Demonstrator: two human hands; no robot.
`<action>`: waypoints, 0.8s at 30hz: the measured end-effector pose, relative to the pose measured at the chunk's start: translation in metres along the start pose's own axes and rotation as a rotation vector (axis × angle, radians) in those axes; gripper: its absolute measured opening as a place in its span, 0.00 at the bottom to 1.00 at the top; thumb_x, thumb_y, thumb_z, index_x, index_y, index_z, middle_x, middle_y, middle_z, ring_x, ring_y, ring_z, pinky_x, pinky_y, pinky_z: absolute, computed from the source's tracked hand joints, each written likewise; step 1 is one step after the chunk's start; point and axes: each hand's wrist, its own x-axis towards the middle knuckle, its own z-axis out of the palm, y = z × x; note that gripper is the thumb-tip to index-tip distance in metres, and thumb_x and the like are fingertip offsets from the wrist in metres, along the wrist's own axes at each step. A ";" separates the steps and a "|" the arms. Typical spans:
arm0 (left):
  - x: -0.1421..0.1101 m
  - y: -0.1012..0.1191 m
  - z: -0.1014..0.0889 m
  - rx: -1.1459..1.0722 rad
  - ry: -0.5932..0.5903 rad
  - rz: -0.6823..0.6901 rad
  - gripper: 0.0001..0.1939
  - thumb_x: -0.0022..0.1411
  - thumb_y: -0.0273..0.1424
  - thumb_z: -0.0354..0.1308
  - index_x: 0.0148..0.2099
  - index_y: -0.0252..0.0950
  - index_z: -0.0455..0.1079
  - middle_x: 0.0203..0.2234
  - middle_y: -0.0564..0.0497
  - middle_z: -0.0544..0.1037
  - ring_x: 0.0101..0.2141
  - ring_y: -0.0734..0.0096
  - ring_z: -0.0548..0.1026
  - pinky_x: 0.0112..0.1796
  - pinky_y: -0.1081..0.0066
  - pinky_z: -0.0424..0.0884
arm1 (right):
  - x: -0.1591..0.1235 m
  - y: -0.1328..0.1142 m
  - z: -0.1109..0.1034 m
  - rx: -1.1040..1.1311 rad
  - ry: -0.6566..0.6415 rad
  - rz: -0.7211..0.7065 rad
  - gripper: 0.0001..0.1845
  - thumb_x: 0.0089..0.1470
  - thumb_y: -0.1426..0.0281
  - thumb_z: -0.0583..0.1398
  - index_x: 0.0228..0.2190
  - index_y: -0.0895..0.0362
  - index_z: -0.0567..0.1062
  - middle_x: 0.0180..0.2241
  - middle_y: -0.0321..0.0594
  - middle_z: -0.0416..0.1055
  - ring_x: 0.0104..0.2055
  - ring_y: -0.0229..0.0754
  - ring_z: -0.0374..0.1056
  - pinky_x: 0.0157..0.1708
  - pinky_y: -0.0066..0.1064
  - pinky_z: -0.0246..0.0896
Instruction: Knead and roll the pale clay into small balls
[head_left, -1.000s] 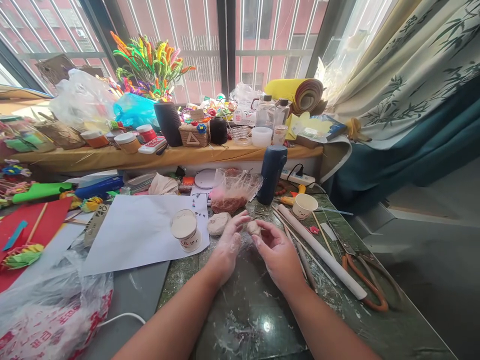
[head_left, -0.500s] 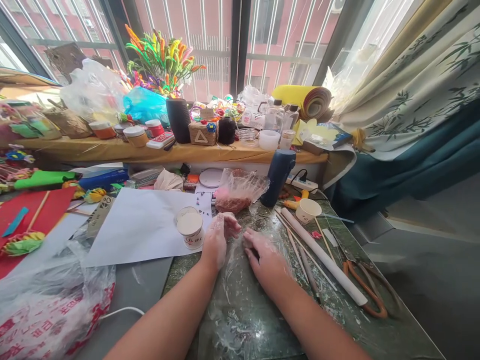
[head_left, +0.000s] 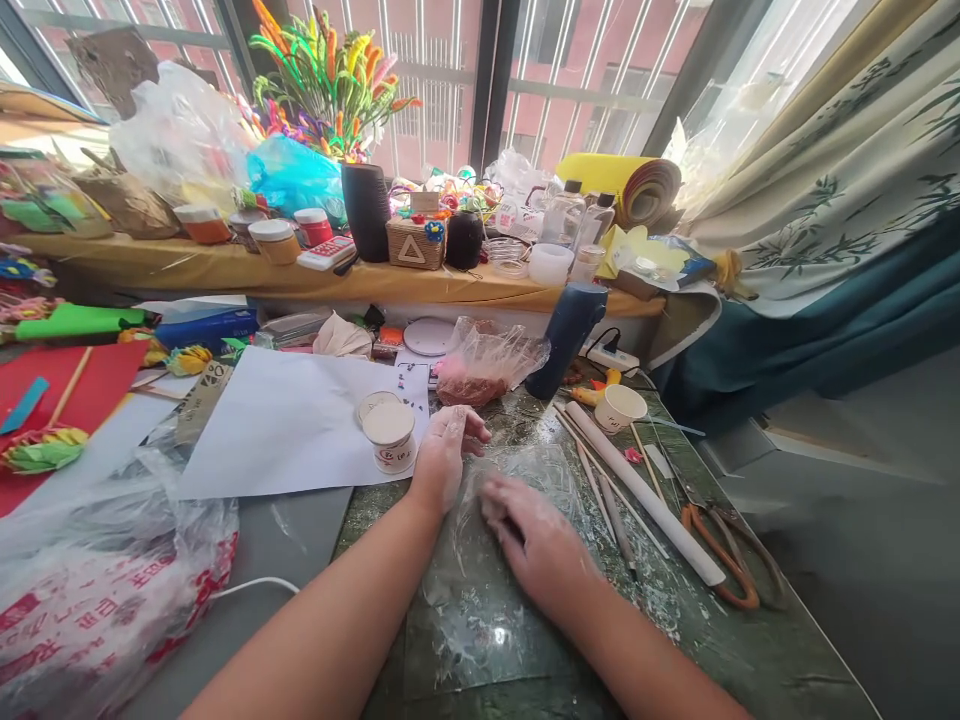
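My left hand (head_left: 448,450), dusted white, stands on its edge beside the white paper cup (head_left: 390,435). Its fingers bend loosely to the right, and nothing shows between them. Lower and to the right, my right hand (head_left: 529,525) lies palm down over a clear plastic sheet (head_left: 480,625) smeared with white residue. The right fingertips are blurred and curled under, so whatever they may hold is hidden. Neither pale clay lump can be seen now. Behind the hands sits a clear plastic bag (head_left: 487,365) with reddish-brown material in it.
Right of my hands lie thin sticks, a pale roller (head_left: 645,490) and orange-handled scissors (head_left: 724,550). A second paper cup (head_left: 621,408) and a dark blue bottle (head_left: 566,340) stand behind. White paper (head_left: 285,430) and a crumpled plastic bag (head_left: 112,590) are at left.
The clay lump at my right fingertips and the larger one beside my left hand have gone from sight. My right hand has turned palm down and moved lower. The camera view has tilted down.
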 end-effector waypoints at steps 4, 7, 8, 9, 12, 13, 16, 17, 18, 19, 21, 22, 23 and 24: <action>-0.003 0.004 0.003 0.056 -0.003 0.013 0.22 0.63 0.51 0.58 0.33 0.36 0.72 0.28 0.50 0.74 0.29 0.69 0.75 0.27 0.73 0.71 | 0.025 0.032 -0.007 -0.098 0.176 0.224 0.19 0.62 0.69 0.56 0.53 0.56 0.76 0.55 0.52 0.75 0.58 0.55 0.70 0.60 0.57 0.65; -0.003 0.005 0.003 0.071 0.006 0.015 0.22 0.64 0.50 0.57 0.33 0.36 0.72 0.28 0.50 0.74 0.30 0.69 0.76 0.27 0.73 0.71 | 0.028 0.021 0.002 -0.085 0.137 0.155 0.19 0.62 0.71 0.56 0.53 0.56 0.76 0.56 0.52 0.74 0.60 0.54 0.69 0.61 0.54 0.64; -0.003 0.005 0.002 0.074 0.005 0.014 0.22 0.64 0.50 0.56 0.33 0.36 0.72 0.28 0.50 0.74 0.30 0.69 0.76 0.27 0.73 0.71 | 0.024 0.011 0.005 -0.067 0.099 0.108 0.19 0.62 0.72 0.56 0.53 0.55 0.76 0.56 0.50 0.74 0.60 0.53 0.69 0.61 0.53 0.64; -0.002 0.004 0.002 0.074 0.006 0.014 0.22 0.64 0.50 0.56 0.32 0.35 0.72 0.29 0.50 0.74 0.29 0.70 0.75 0.27 0.73 0.71 | 0.018 0.000 0.009 -0.045 0.062 0.061 0.19 0.62 0.73 0.56 0.53 0.55 0.76 0.57 0.49 0.74 0.60 0.52 0.69 0.61 0.51 0.65; 0.000 0.003 0.001 0.051 0.010 0.011 0.22 0.64 0.51 0.56 0.32 0.35 0.71 0.29 0.51 0.73 0.28 0.71 0.75 0.26 0.73 0.71 | -0.006 -0.027 0.014 0.018 -0.014 -0.079 0.21 0.61 0.77 0.55 0.54 0.53 0.75 0.56 0.46 0.75 0.59 0.48 0.70 0.60 0.46 0.67; 0.000 0.003 0.001 0.040 0.013 0.008 0.22 0.63 0.51 0.56 0.32 0.35 0.71 0.29 0.51 0.73 0.28 0.71 0.75 0.26 0.73 0.71 | -0.015 -0.030 0.012 0.025 -0.031 -0.107 0.22 0.60 0.77 0.55 0.54 0.53 0.75 0.56 0.46 0.75 0.59 0.48 0.71 0.61 0.45 0.67; -0.002 0.004 0.003 0.035 0.022 -0.005 0.20 0.62 0.48 0.59 0.32 0.35 0.72 0.28 0.51 0.74 0.28 0.71 0.75 0.26 0.74 0.70 | -0.029 -0.019 0.001 -0.016 -0.030 -0.052 0.23 0.59 0.77 0.56 0.54 0.52 0.75 0.56 0.46 0.75 0.59 0.51 0.70 0.61 0.48 0.67; -0.002 0.005 0.004 0.041 0.024 -0.010 0.18 0.61 0.47 0.60 0.32 0.35 0.72 0.27 0.51 0.74 0.28 0.72 0.74 0.26 0.75 0.70 | -0.028 -0.009 -0.004 -0.042 -0.004 0.008 0.23 0.59 0.76 0.56 0.54 0.52 0.75 0.56 0.46 0.75 0.59 0.52 0.70 0.61 0.50 0.67; -0.003 0.005 0.005 0.044 0.027 -0.014 0.17 0.61 0.45 0.61 0.32 0.36 0.72 0.27 0.52 0.74 0.28 0.72 0.74 0.26 0.75 0.69 | -0.025 0.002 -0.009 -0.066 0.029 0.073 0.23 0.59 0.75 0.56 0.55 0.53 0.74 0.56 0.48 0.74 0.59 0.54 0.70 0.60 0.52 0.67; -0.004 0.006 0.006 0.046 0.028 -0.018 0.16 0.60 0.44 0.62 0.31 0.36 0.72 0.26 0.52 0.75 0.28 0.71 0.74 0.26 0.75 0.69 | -0.019 0.012 -0.012 -0.086 0.064 0.136 0.22 0.60 0.74 0.57 0.55 0.53 0.74 0.57 0.49 0.74 0.60 0.55 0.70 0.60 0.53 0.67; -0.004 0.006 0.007 0.045 0.030 -0.023 0.15 0.60 0.43 0.62 0.31 0.36 0.72 0.25 0.52 0.75 0.27 0.71 0.74 0.26 0.75 0.69 | -0.003 0.028 -0.013 -0.116 0.112 0.216 0.23 0.61 0.71 0.57 0.57 0.56 0.73 0.57 0.52 0.73 0.60 0.56 0.69 0.60 0.56 0.66; -0.004 0.007 0.007 0.044 0.030 -0.023 0.15 0.60 0.43 0.62 0.31 0.36 0.72 0.25 0.52 0.75 0.27 0.71 0.74 0.26 0.75 0.69 | 0.004 0.031 -0.011 -0.129 0.122 0.226 0.23 0.61 0.70 0.57 0.57 0.57 0.73 0.57 0.53 0.73 0.60 0.57 0.69 0.60 0.57 0.65; -0.004 0.007 0.007 0.043 0.030 -0.023 0.15 0.60 0.43 0.62 0.31 0.36 0.72 0.25 0.52 0.75 0.27 0.71 0.74 0.26 0.75 0.69 | 0.009 0.031 -0.008 -0.139 0.126 0.215 0.23 0.61 0.70 0.57 0.57 0.57 0.73 0.57 0.54 0.73 0.60 0.57 0.69 0.60 0.58 0.65; -0.004 0.007 0.007 0.042 0.026 -0.022 0.15 0.60 0.43 0.63 0.31 0.36 0.72 0.25 0.52 0.75 0.27 0.71 0.74 0.27 0.75 0.69 | 0.011 0.027 -0.004 -0.145 0.124 0.185 0.22 0.62 0.71 0.57 0.56 0.58 0.74 0.56 0.54 0.74 0.60 0.57 0.69 0.61 0.58 0.64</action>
